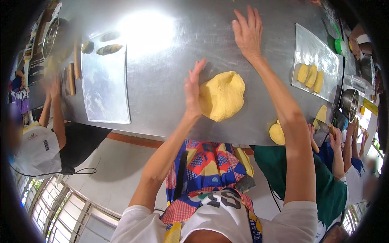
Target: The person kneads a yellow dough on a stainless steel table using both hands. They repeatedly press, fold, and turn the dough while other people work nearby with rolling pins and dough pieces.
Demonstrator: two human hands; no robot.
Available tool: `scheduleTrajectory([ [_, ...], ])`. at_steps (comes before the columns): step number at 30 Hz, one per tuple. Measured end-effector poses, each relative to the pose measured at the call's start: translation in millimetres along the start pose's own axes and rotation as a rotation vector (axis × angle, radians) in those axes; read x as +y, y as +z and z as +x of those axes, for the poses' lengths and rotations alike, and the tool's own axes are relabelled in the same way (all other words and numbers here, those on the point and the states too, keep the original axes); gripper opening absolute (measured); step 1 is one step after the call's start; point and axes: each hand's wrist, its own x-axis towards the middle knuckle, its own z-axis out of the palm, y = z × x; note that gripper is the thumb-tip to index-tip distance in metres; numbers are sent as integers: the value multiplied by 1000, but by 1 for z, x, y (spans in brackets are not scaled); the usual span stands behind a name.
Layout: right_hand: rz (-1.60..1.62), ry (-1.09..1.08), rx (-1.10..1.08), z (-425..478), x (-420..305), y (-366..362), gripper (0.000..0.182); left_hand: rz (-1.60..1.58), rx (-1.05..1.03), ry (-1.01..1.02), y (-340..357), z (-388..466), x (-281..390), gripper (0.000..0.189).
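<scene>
A large lump of yellow dough [223, 95] lies on the stainless steel table [164, 91] in front of me. Its top is smooth and folded, with a dent near the upper right. My left hand [193, 86] is at the lump's left side, palm edge against it and fingers pointing away from me; the fingers look slightly blurred. Farther out and to the right, my right hand [249, 32] is spread over the steel, apart from the dough and holding nothing. Whether it touches the table I cannot tell.
A baking sheet [104, 88] with dark shaped pieces lies left, beside wooden rolling pins [77, 59]. Another sheet [316, 54] at right bears yellow dough rolls [311, 77]. Dough balls [277, 133] sit under my right forearm. Co-workers' hands [335, 138] work at both sides; a metal bowl [349, 104] stands right.
</scene>
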Motion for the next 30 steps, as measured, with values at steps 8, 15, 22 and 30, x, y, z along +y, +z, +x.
scheduleTrajectory([
  [8, -147, -583, -247, -51, -55, 21, 45, 537, 401, -70, 51, -26, -33, 62],
  [15, 423, 26, -295, -106, -102, -46, 45, 699, 421, 94, 47, -24, -35, 59],
  [22, 265, 564, -237, -156, -138, -82, 47, 857, 161, 261, 37, -47, -43, 55],
  [30, 254, 139, -329, -120, -99, -50, 47, 856, 235, 162, 42, -36, -35, 52],
])
